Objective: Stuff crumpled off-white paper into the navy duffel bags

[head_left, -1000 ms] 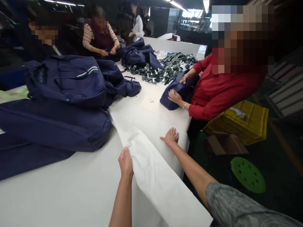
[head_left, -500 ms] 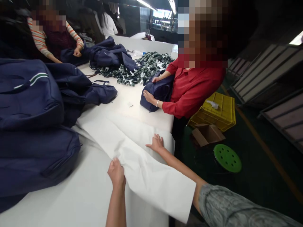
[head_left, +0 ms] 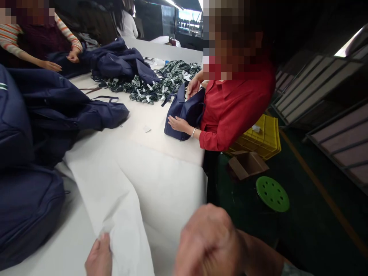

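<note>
My left hand (head_left: pixel 99 256) is closed on the edge of a long white paper-like sheet (head_left: pixel 126 214), thumb on top. The sheet runs from beside the navy bags down toward me, with a fold along it. Close to the camera, my right hand (head_left: pixel 207 241) is raised with its fingers curled in. Its back and knuckles face me, so whatever it may hold is hidden. Navy bags (head_left: pixel 25 207) are heaped to the left of my left hand. The sheet lies over the white table (head_left: pixel 169 184).
Across the table a person in red handles a navy backpack (head_left: pixel 184 111). Patterned straps (head_left: pixel 172 76) are piled behind. Another person in striped sleeves stands at far left. A green stool (head_left: pixel 272 194), cardboard box (head_left: pixel 247 165) and yellow crate (head_left: pixel 263 136) are on the floor at right.
My right hand has come off the table, back toward the camera, and curled up. My left hand has moved left and down with the sheet. The person in red has one hand at the backpack's opening.
</note>
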Tool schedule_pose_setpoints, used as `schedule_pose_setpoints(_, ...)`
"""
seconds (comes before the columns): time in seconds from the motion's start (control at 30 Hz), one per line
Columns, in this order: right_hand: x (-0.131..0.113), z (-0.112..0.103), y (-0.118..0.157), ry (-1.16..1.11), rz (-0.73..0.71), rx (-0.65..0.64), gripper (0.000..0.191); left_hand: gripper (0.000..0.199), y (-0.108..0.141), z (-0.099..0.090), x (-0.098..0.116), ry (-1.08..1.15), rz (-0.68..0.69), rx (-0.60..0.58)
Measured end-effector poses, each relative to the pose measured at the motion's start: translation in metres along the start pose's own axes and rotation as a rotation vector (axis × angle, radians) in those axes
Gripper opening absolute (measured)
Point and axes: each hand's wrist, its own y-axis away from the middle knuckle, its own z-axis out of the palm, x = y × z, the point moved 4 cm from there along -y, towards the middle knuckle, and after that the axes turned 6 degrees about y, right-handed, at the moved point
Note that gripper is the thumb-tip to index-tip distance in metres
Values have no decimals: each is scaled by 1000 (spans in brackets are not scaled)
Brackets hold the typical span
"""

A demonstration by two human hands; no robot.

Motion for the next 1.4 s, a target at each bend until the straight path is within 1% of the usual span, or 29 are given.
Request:
schedule_pose_setpoints(0.03, 32, -2, -3, 41, 123, 111, 42, 38, 0, 1, 0, 10, -10, 1)
schedule_pose_setpoints(0.07, 68, -7, -3, 144, 298, 236, 40, 40, 0, 2, 0, 16, -17, 6)
schedule_pose_setpoints(0.1, 104, -13, -1, 316, 477, 353, 41, 40, 0, 3, 0, 12, -19, 7)
schedule_pose_setpoints(0.13, 138, -19, 2, 499, 635, 418, 40, 40, 0, 4, 1, 4, -17, 2)
schedule_pose_setpoints(0.17, 169, -22, 3, 662, 724, 387, 35, 39, 0, 6, 2, -6, -12, -2)
schedule_pose_setpoints(0.2, 195, -24, 6, 801, 785, 341, 40, 39, 1, 8, 4, -14, -8, -8)
schedule_pose_setpoints(0.27, 239, -27, 15, 971, 944, 207, 74, 39, 4, 13, 8, -16, -10, -6)
schedule_pose_setpoints(0.3, 254, -27, 20, 1009, 1011, 144, 86, 40, 6, 15, 11, -8, -15, -3)
schedule_pose_setpoints(0.33, 265, -27, 24, 1022, 1064, 96, 92, 40, 8, 18, 14, 2, -21, -2)
schedule_pose_setpoints(0.37, 272, -25, 28, 1024, 1095, 63, 94, 40, 10, 21, 17, 11, -23, -2)
schedule_pose_setpoints(0.47, 278, -20, 32, 1033, 1075, 47, 92, 36, 14, 30, 26, 36, -14, -13)
schedule_pose_setpoints(0.53, 277, -15, 32, 1039, 1030, 50, 90, 32, 14, 35, 30, 38, -7, -26)
schedule_pose_setpoints(0.57, 275, -11, 33, 1040, 990, 55, 86, 31, 14, 38, 31, 38, -3, -31)
schedule_pose_setpoints(0.63, 272, -2, 34, 1037, 878, 78, 70, 30, 13, 42, 31, 43, 10, -34)
schedule_pose_setpoints(0.73, 269, 13, 35, 1012, 732, 104, 33, 33, 11, 44, 28, 52, 53, -57)
schedule_pose_setpoints(0.77, 269, 16, 33, 998, 715, 106, 29, 35, 9, 44, 27, 58, 74, -72)
schedule_pose_setpoints(0.83, 273, 18, 26, 970, 713, 104, 32, 39, 8, 43, 25, 79, 121, -105)
schedule_pose_setpoints(0.93, 281, 13, 7, 922, 715, 93, 24, 43, 6, 40, 25, 123, 170, -136)
schedule_pose_setpoints(0.97, 283, 11, 0, 905, 710, 84, 25, 44, 6, 39, 26, 132, 176, -142)
schedule_pose_setpoints(1.07, 285, 4, -20, 877, 721, 73, 53, 45, 7, 38, 27, 143, 182, -144)
schedule_pose_setpoints(1.1, 284, 1, -26, 873, 734, 74, 52, 44, 6, 37, 26, 147, 181, -144)
schedule_pose_setpoints(1.2, 273, 0, -44, 840, 760, 68, 20, 42, 0, 39, 22, 173, 186, -167)
schedule_pose_setpoints(1.23, 267, 2, -49, 815, 755, 59, 18, 39, -3, 40, 20, 169, 196, -174)
schedule_pose_setpoints(1.27, 260, 7, -55, 781, 746, 48, 21, 36, -6, 41, 19, 156, 210, -172)
schedule_pose_setpoints(1.33, 243, 19, -65, 685, 726, 23, 22, 32, -10, 43, 19, 167, 216, -178)
schedule_pose_setpoints(1.4, 227, 35, -70, 554, 717, -11, 23, 31, -12, 47, 21, 310, 145, -250)
